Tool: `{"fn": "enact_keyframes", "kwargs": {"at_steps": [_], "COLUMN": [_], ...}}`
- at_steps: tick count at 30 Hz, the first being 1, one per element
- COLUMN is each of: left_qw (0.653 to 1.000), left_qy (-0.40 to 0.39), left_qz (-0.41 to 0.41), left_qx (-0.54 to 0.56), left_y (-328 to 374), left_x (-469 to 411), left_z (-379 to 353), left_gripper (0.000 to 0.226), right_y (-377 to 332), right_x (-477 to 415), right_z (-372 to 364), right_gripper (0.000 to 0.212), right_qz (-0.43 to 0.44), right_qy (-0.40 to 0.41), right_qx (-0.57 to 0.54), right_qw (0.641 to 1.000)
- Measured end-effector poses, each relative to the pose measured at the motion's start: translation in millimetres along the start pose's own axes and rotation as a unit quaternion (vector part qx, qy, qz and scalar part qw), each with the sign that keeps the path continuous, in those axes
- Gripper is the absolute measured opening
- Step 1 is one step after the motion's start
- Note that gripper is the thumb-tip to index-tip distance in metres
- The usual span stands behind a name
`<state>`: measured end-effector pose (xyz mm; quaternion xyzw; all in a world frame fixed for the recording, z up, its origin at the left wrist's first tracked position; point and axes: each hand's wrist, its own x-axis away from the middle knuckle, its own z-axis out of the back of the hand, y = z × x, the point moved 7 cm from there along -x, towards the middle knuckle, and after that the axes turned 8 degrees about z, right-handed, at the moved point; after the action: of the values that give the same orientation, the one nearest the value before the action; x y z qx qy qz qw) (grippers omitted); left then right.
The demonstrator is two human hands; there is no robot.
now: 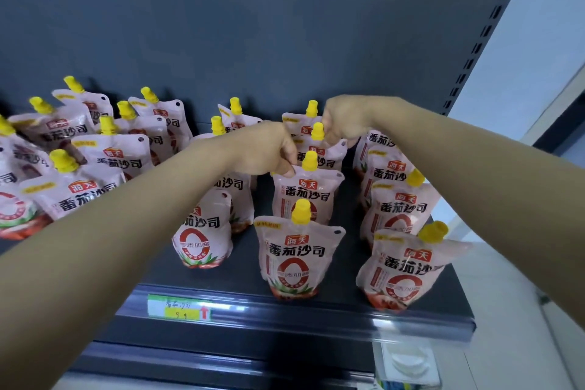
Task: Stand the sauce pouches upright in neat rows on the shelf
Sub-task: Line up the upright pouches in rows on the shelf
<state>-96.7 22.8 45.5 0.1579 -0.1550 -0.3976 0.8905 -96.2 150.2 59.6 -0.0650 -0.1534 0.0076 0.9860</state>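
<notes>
Both bare arms of a person reach over a dark shelf [240,275] of tomato sauce pouches, working the middle row. The left hand [269,152] pinches the top left corner of the second pouch [305,196], which stands upright just behind the front pouch [292,256]. The right hand [342,122] is curled on the top of the pouch behind it [326,157], beside its yellow cap, though which edge it clasps cannot be made out. A right-hand row [399,209] stands in order, while a heap of pouches [95,196] at the left leans and lies askew. The soft packs look easy to upset: a tug on one corner could twist a pouch off line, and either forearm, passing low over the neighbours, might topple them in a chain.
</notes>
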Motion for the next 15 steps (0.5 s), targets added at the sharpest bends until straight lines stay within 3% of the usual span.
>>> {"fn": "enact_keyframes", "kwargs": {"at_steps": [8, 11, 15], "left_qw": [1.0, 0.998, 0.997], "left_qy": [0.0, -0.034, 0.05], "left_qz": [0.002, 0.011, 0.032], "left_qx": [-0.01, 0.052, 0.057], "left_y": [0, -3, -14], "left_x": [-1, 1, -5], "left_z": [1, 11, 48], "left_gripper": [0.015, 0.017, 0.012], "right_y": [-4, -2, 13], "right_x": [-5, 2, 9], "right_z": [-5, 2, 46], "right_gripper": [0.025, 0.007, 0.015], "right_qz": [0.003, 0.009, -0.005], "right_qy": [-0.006, -0.036, 0.042], "right_qx": [-0.079, -0.109, -0.15], "right_qw": [0.997, 0.993, 0.988]}}
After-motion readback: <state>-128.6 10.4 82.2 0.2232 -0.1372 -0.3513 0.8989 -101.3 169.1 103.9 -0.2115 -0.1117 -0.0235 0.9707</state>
